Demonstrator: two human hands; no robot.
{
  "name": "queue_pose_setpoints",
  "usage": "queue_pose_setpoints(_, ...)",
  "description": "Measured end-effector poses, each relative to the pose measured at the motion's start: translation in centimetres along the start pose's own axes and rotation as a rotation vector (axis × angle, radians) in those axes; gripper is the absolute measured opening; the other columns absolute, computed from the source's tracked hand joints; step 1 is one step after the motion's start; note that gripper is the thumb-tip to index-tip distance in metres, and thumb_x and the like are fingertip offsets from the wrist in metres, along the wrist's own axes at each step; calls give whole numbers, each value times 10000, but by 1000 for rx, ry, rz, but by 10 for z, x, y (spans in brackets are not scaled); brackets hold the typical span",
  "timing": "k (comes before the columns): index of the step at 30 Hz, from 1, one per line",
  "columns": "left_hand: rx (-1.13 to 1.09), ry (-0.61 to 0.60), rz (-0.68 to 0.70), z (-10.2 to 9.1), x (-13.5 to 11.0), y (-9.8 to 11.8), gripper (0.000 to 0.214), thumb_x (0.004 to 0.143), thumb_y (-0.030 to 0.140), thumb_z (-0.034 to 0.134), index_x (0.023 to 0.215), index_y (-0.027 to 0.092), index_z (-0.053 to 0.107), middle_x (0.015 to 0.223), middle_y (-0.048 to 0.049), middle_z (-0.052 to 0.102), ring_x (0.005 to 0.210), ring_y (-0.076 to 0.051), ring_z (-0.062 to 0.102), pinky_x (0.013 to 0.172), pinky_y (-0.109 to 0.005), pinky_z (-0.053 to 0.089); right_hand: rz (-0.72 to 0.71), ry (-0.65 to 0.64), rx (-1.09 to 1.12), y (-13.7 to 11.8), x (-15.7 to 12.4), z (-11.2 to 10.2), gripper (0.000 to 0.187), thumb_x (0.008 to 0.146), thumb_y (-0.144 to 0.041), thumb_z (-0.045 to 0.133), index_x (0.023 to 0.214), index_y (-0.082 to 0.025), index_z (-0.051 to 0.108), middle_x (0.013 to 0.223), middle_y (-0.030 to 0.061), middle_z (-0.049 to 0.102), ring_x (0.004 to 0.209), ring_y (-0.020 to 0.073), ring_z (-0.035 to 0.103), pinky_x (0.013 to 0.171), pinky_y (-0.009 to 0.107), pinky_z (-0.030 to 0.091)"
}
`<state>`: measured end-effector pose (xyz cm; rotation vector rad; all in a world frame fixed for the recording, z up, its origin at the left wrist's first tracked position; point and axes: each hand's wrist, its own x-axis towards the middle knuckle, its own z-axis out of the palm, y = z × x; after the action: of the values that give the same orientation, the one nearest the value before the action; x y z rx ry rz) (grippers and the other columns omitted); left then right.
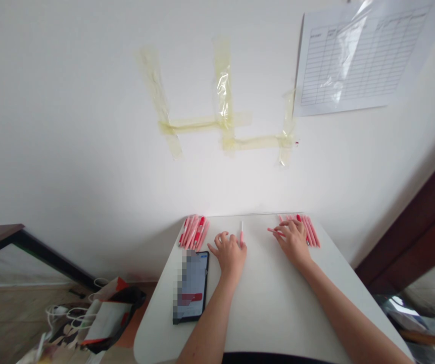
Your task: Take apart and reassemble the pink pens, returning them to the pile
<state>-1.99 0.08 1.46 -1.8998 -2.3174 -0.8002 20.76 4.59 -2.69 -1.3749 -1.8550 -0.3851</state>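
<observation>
My right hand [293, 241] pinches a pink pen [276, 231] between thumb and fingers, and the pen points left, nearly level. It is over a row of pink pens [311, 231] at the table's back right, and hides part of that row. My left hand [229, 253] rests at the table's middle left, its fingers spread and bent. Beside its thumb lies another pen [242, 233], pink below and whitish at the top; the thumb seems to touch its lower end. To the left is a bunch of pink and red pens [193, 232] at the back left corner.
On the white table [270, 313], a phone [192, 288] lies left of my left forearm. The table's back edge meets a wall [107, 151] with yellowed tape [196, 125] and a printed sheet [353, 60]. Bags and cables [107, 313] sit on the floor at left.
</observation>
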Motion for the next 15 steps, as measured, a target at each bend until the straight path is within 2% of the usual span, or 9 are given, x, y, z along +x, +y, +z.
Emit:
queue_pose_setpoints(6, -19, 33, 0, 2, 0, -1, 222, 863, 346, 605, 1005, 233, 733, 1291, -114, 599, 1281, -329, 460, 1143, -740, 219, -2, 8, -17, -3, 1, -2, 161, 953, -340, 628, 990, -231, 739, 1091, 100, 647, 1149, 324, 468, 1018, 541, 417)
queue_pose_setpoints(11, -138, -8, 80, 5, 1, 0, 304, 839, 314, 680, 1141, 293, 711, 1319, -92, 573, 1327, -296, 440, 1186, -651, 248, -50, -12, 4, -8, 3, -8, 157, 971, -336, 608, 1011, -241, 725, 1087, 88, 668, 1146, 311, 504, 1026, 526, 415)
queue_pose_setpoints(15, -230, -56, 159, 5, -2, 3, 240, 829, 265, 711, 1059, 323, 752, 1313, -66, 579, 1353, -301, 422, 1203, -679, 204, -169, -93, 58, -16, 5, -15, 133, 986, -299, 589, 1030, -251, 705, 1065, 60, 689, 1097, 267, 568, 1113, 567, 340)
